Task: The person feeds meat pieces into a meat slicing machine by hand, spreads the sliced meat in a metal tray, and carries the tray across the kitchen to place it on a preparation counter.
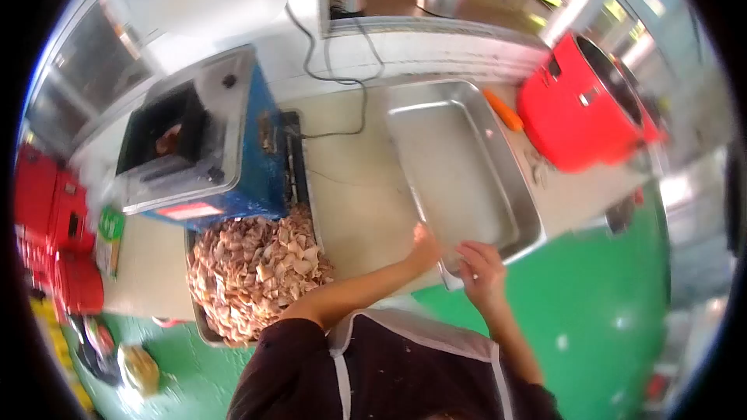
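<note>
A shallow rectangular steel tray (517, 202) lies on the counter in front of me. My left hand (424, 246) is closed at the tray's left rim, close to its near corner; whatever may be in its fingers is hidden. Over the tray's near edge is my right hand (481, 268), its fingers bent in toward the thumb. Anything in that grip is too small to tell. Beside my left arm, a heap of sliced meat (257, 276) fills a second tray (208, 333), under the front of a blue and steel machine (268, 155).
A dark feed opening (167, 132) tops the machine, with a piece of meat inside. A carrot (503, 110) lies between the steel tray and a large red container (572, 105). A black cable (342, 78) crosses the counter (354, 210). Red boxes (58, 225) stand far left.
</note>
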Tool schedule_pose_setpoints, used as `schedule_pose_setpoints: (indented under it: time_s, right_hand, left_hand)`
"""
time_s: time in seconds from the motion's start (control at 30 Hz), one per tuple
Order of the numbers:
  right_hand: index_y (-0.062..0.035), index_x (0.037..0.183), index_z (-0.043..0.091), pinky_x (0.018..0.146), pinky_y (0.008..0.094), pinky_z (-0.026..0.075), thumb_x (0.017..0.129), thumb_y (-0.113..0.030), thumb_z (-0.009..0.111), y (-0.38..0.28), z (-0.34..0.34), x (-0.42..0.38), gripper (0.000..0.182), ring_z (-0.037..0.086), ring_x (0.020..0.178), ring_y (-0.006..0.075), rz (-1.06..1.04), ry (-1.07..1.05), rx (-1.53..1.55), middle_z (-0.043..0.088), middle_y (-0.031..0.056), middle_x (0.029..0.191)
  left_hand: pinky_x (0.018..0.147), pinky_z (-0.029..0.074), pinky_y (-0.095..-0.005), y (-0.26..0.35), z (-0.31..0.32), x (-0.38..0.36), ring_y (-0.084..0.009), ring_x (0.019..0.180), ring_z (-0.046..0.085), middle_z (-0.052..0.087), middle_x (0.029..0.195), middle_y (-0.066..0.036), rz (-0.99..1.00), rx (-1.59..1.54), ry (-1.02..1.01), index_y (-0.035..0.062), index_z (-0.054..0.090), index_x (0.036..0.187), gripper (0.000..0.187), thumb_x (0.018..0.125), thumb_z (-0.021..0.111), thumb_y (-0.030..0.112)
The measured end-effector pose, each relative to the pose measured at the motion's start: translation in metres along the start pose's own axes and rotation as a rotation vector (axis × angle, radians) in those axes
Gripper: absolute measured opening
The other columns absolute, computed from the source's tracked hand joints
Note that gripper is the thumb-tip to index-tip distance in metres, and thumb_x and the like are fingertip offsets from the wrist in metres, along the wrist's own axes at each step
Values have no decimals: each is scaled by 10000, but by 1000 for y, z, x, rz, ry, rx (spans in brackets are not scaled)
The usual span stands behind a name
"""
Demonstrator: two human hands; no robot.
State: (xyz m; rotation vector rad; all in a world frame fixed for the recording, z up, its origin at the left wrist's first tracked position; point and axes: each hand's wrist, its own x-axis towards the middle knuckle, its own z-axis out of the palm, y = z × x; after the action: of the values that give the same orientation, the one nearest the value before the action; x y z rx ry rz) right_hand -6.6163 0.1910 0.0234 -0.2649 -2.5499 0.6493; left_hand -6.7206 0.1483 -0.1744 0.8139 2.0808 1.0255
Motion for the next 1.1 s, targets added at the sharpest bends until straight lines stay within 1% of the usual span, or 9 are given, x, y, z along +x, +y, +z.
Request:
schedule_pose_setpoints:
  time_s: [0.07, 0.2, 0.33, 0.5, 0.53, 0.63, 0.83, 0.9, 1.1]
  right_hand:
    - [-45, 917, 624, 714, 351, 480, 675, 11, 607, 20, -6, 19, 249, 579, 844, 288, -64, -1, 25, 603, 120, 937]
    - [-44, 929, 620, 696, 341, 482, 699, 6, 591, 44, -8, 61, 237, 581, 831, 277, -170, -39, 94, 606, 110, 929]
    - [-39, 925, 616, 696, 334, 481, 723, 6, 583, 33, -10, 128, 210, 582, 821, 262, -317, 10, 195, 603, 98, 912]
    - [-28, 883, 609, 624, 319, 458, 761, -6, 580, -29, -32, 258, 127, 566, 705, 250, -657, 300, 235, 587, 104, 807]
    - [-19, 859, 600, 624, 310, 453, 784, -28, 572, -89, -48, 314, 81, 562, 701, 246, -679, 355, 370, 578, 101, 785]
    - [-78, 826, 578, 581, 363, 432, 832, -174, 528, -164, -44, 417, 108, 554, 703, 271, -792, 543, 163, 548, 68, 772]
    - [-79, 924, 633, 717, 397, 476, 846, -284, 497, -265, -25, 543, 258, 581, 922, 310, -160, 306, -272, 617, 108, 989]
    - [-67, 974, 631, 765, 414, 467, 839, -418, 498, -275, -8, 564, 398, 578, 963, 311, -104, 331, -292, 618, 137, 1012]
    - [-92, 960, 648, 762, 383, 481, 827, -293, 498, -291, -4, 560, 284, 588, 950, 290, -77, 320, -368, 625, 100, 1024]
  left_hand:
    - [933, 320, -400, -2, 30, 24, -334, 1066, 409, 424, 1100, -223, 43, -123, 99, -67, 307, 1193, 625, 731, 604, 232]
    - [917, 353, -397, 56, -39, 0, -336, 1087, 431, 456, 1136, -209, -11, -141, 28, -36, 353, 1212, 579, 773, 580, 266]
    - [920, 394, -335, 12, -83, -27, -236, 1081, 505, 494, 1203, -155, 127, -380, 151, 0, 334, 1293, 481, 881, 502, 183]
    - [803, 450, -279, 33, -182, -170, -170, 944, 564, 596, 980, -105, 94, -275, 774, -25, 534, 1064, 236, 835, 489, 10]
    - [794, 449, -268, 24, -192, -210, -159, 936, 561, 588, 957, -97, 102, -551, 1044, -29, 541, 1032, 218, 825, 473, -32]
    - [789, 458, -290, -37, -179, -267, -156, 856, 558, 562, 932, -86, 128, -588, 1462, -36, 514, 1036, 196, 867, 417, -43]
    - [586, 420, -208, -78, -146, -335, -117, 738, 565, 581, 866, -58, -23, -591, 1808, 6, 523, 1036, 188, 869, 439, 24]
    - [588, 417, -211, -78, -139, -349, -114, 739, 566, 582, 866, -54, -134, -535, 1827, 11, 527, 1035, 187, 872, 441, 42]
    - [627, 421, -210, -82, -159, -377, -114, 784, 563, 580, 865, -58, -238, -598, 1933, 5, 523, 1026, 178, 887, 415, 26]
